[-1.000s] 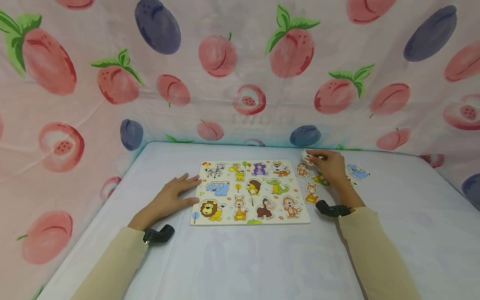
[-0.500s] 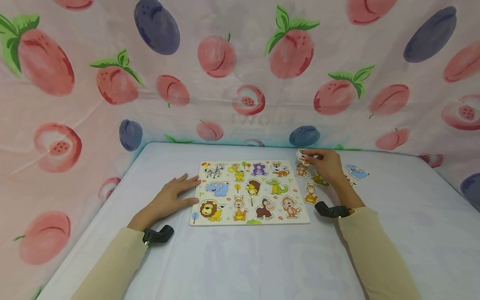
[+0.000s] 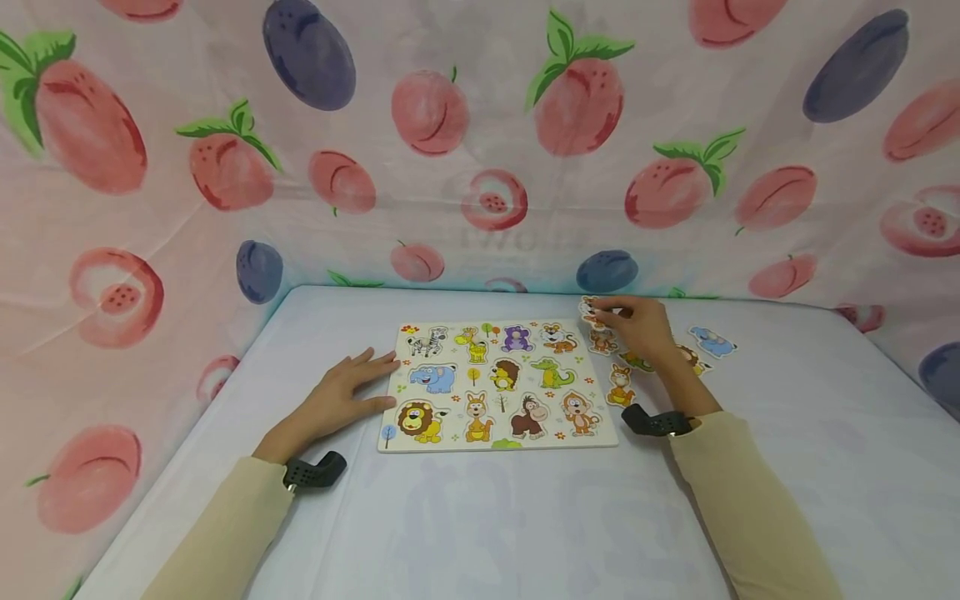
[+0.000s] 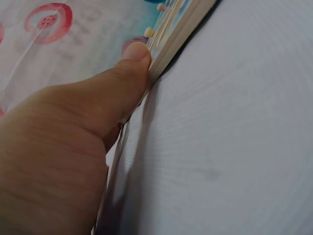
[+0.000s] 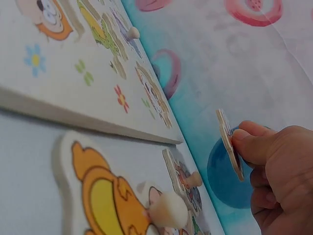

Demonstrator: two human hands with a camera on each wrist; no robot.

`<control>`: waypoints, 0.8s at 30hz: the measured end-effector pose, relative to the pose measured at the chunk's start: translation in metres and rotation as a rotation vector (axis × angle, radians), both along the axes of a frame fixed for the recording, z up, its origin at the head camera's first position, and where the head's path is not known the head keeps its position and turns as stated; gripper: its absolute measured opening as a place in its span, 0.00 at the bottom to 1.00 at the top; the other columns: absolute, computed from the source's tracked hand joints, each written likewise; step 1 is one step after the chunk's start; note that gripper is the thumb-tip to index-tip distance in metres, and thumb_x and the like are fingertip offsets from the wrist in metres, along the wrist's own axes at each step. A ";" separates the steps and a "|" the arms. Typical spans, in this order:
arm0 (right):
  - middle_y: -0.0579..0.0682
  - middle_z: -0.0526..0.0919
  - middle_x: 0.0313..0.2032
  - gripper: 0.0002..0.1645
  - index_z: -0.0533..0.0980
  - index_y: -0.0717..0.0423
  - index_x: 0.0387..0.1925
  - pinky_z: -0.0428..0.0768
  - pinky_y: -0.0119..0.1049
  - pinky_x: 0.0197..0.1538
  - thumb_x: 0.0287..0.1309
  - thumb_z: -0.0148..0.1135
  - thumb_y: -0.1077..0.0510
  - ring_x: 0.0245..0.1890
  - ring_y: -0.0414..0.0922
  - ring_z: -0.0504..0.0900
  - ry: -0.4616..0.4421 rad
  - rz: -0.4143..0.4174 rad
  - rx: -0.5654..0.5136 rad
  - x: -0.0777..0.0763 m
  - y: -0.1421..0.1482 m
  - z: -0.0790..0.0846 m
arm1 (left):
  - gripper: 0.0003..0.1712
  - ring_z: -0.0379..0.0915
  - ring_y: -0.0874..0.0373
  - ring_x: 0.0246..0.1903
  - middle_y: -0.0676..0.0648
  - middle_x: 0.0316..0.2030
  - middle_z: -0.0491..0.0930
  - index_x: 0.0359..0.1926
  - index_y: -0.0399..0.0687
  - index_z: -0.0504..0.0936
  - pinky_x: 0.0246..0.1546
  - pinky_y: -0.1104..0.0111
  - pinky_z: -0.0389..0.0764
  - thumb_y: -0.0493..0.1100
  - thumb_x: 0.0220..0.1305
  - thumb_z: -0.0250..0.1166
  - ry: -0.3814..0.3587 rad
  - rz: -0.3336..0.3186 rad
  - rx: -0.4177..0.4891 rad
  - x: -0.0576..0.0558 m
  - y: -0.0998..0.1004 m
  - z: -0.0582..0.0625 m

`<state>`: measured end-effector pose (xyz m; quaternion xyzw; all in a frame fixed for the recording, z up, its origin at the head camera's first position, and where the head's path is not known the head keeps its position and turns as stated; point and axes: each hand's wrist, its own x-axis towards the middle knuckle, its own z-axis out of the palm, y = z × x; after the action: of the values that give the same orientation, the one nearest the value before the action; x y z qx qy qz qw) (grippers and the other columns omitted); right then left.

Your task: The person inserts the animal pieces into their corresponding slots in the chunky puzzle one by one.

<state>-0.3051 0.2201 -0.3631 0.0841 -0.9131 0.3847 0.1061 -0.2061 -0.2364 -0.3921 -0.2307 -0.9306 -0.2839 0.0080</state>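
Note:
My right hand [image 3: 637,327] pinches a knobbed puzzle piece [image 3: 589,311] with a white and orange animal, raised beyond the board's far right corner. In the right wrist view that piece [image 5: 229,144] appears edge-on between thumb and fingers. The wooden animal puzzle board [image 3: 465,443] lies flat on the table. Along its left edge rests my left hand [image 3: 341,396], fingers spread and straight, thumb and fingertips touching the edge. On the board, the purple bear [image 3: 517,338] shows a knob.
Right of the board lie loose pieces: a monkey [image 3: 602,342], a kangaroo [image 3: 620,386], a partly covered green piece [image 3: 636,361], a lion [image 3: 692,358] and an elephant [image 3: 712,342]. A fruit-print cloth [image 3: 495,150] hangs behind the white table.
My right hand has moved left with the piece, toward the board's far right corner. More of the lion piece now shows. The left hand stays put.

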 end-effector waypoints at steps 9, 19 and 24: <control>0.54 0.85 0.34 0.15 0.83 0.55 0.47 0.66 0.33 0.18 0.61 0.64 0.54 0.21 0.50 0.73 0.040 0.113 -0.056 0.003 -0.010 0.000 | 0.36 0.43 0.43 0.71 0.48 0.69 0.62 0.66 0.48 0.70 0.69 0.47 0.41 0.57 0.60 0.66 0.002 -0.001 -0.001 0.000 0.000 -0.001; 0.52 0.84 0.28 0.12 0.83 0.53 0.46 0.68 0.35 0.16 0.61 0.64 0.56 0.15 0.47 0.69 0.035 0.148 -0.040 0.002 -0.021 -0.004 | 0.37 0.43 0.43 0.71 0.48 0.69 0.62 0.67 0.49 0.70 0.69 0.47 0.41 0.58 0.60 0.65 0.010 -0.005 -0.007 -0.002 -0.001 -0.003; 0.50 0.84 0.28 0.12 0.84 0.51 0.45 0.65 0.35 0.16 0.61 0.64 0.55 0.15 0.47 0.67 0.032 0.140 -0.016 0.002 -0.025 -0.006 | 0.37 0.43 0.43 0.71 0.49 0.69 0.62 0.67 0.49 0.70 0.69 0.47 0.41 0.58 0.60 0.65 0.009 -0.004 -0.006 -0.002 -0.001 -0.004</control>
<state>-0.3028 0.1950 -0.3689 0.1532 -0.9000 0.3972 0.0940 -0.2083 -0.2379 -0.3957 -0.2340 -0.9310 -0.2801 0.0110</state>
